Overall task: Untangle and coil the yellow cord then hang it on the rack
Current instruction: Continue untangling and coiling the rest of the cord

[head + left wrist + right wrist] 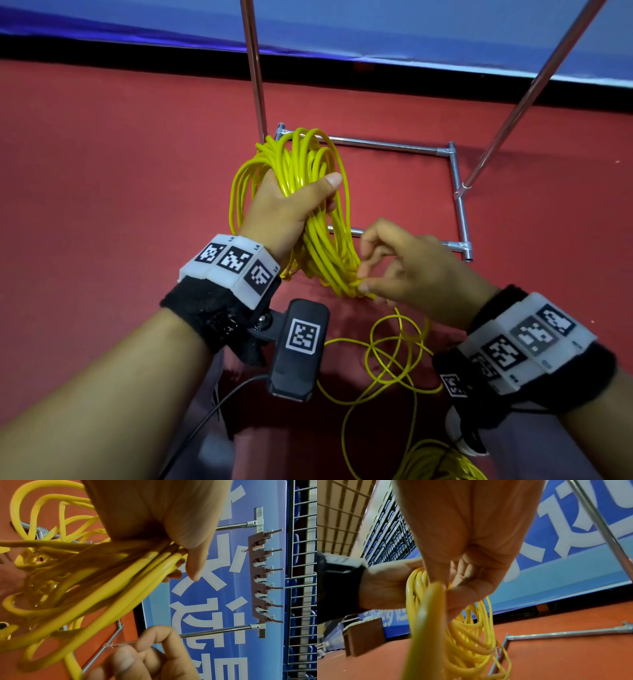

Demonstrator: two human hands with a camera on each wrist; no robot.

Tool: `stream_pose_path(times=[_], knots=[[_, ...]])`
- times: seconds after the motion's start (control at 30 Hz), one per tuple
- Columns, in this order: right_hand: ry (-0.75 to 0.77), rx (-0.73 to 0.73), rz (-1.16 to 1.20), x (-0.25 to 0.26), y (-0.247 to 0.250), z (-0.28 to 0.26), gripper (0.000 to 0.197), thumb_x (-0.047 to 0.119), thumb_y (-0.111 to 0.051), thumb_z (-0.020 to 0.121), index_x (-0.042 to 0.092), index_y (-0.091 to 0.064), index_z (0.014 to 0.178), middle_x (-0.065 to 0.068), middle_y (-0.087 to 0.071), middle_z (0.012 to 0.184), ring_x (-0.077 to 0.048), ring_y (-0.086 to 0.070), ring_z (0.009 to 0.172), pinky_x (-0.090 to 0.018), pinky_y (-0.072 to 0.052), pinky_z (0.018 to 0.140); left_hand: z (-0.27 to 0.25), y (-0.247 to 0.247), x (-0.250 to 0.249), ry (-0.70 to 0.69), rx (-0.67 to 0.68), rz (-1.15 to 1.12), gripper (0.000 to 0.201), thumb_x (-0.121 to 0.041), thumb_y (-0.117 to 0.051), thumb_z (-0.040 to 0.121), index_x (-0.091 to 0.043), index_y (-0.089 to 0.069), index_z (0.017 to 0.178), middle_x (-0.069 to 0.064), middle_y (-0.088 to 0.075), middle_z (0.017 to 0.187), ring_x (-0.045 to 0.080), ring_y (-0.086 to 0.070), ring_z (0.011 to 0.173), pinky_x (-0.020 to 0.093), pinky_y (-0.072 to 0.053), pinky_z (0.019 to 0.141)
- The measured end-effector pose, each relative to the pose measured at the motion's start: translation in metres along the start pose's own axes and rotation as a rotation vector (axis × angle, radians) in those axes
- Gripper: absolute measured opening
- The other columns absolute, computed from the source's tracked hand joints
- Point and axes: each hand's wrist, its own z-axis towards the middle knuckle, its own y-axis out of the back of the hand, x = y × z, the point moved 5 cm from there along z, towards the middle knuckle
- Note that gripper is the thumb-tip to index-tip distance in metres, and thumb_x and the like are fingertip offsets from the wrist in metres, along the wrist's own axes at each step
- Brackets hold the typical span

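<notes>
A yellow cord [310,192] is gathered into a coil of several loops, held above the red floor. My left hand [291,205] grips the top of the coil, thumb across the strands [130,574]. My right hand [394,270] pinches a strand at the coil's lower end [436,599]. Loose tangled cord [394,363] trails down to the floor and to a second heap [442,462] at the bottom right. The rack's hook bar [262,577], with several pegs, shows in the left wrist view beyond the hands.
The rack's metal base frame [459,202] lies on the red floor [120,171], and two upright poles [253,68] rise from it. A blue banner wall [411,24] stands behind. A brown box [364,635] sits on the floor at the left.
</notes>
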Motion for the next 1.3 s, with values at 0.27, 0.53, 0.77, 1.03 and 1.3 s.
stream_pose_path(times=[0.27,0.53,0.77,1.03,1.3], knots=[[-0.183,0.068,0.236,-0.007,0.002,-0.001,0.043,-0.014,-0.062,0.071,0.017,-0.038,0.089,-0.009,-0.065,0.085,-0.012,-0.047,0.052,-0.022,-0.038,0.050,-0.001,0.001,0.004,0.010,0.029,0.030,0.033,-0.025,-0.068,0.075,-0.002,-0.057,0.094,0.011,-0.056,0.072,0.018,-0.058,0.061,0.032,-0.050,0.060],[0.050,0.104,0.001,0.013,-0.001,-0.002,0.047,-0.010,-0.058,0.081,0.031,-0.037,0.090,-0.002,-0.062,0.112,-0.007,-0.067,0.079,-0.029,-0.055,0.075,0.000,-0.002,0.009,-0.013,0.069,0.109,0.058,-0.031,-0.076,0.066,0.010,-0.052,0.099,0.016,-0.057,0.076,0.023,-0.056,0.067,0.036,-0.047,0.064],[0.065,-0.185,-0.216,-0.006,0.022,0.007,0.041,-0.009,-0.056,0.084,0.016,-0.056,0.117,0.000,-0.065,0.107,-0.003,-0.061,0.086,-0.013,-0.052,0.070,-0.007,-0.008,0.014,0.062,0.120,0.105,0.061,-0.029,-0.077,0.061,0.008,-0.052,0.103,0.013,-0.058,0.079,0.022,-0.058,0.070,0.040,-0.050,0.070],[-0.050,-0.176,0.304,0.001,0.031,0.006,0.039,-0.014,-0.050,0.087,0.024,-0.042,0.091,-0.011,-0.071,0.086,-0.023,-0.071,0.077,-0.030,-0.057,0.073,-0.012,-0.019,0.024,0.070,0.172,0.205,0.068,-0.037,-0.077,0.054,0.000,-0.055,0.106,0.017,-0.065,0.088,0.030,-0.063,0.078,0.049,-0.053,0.081],[0.011,-0.172,0.390,0.008,0.031,0.009,0.040,-0.019,-0.053,0.082,0.018,-0.038,0.085,-0.014,-0.070,0.081,-0.016,-0.066,0.066,-0.023,-0.053,0.062,-0.014,-0.015,0.027,0.099,0.163,0.162,0.060,-0.013,-0.073,0.064,0.006,-0.050,0.115,0.006,-0.070,0.087,0.016,-0.067,0.077,0.033,-0.055,0.069]])
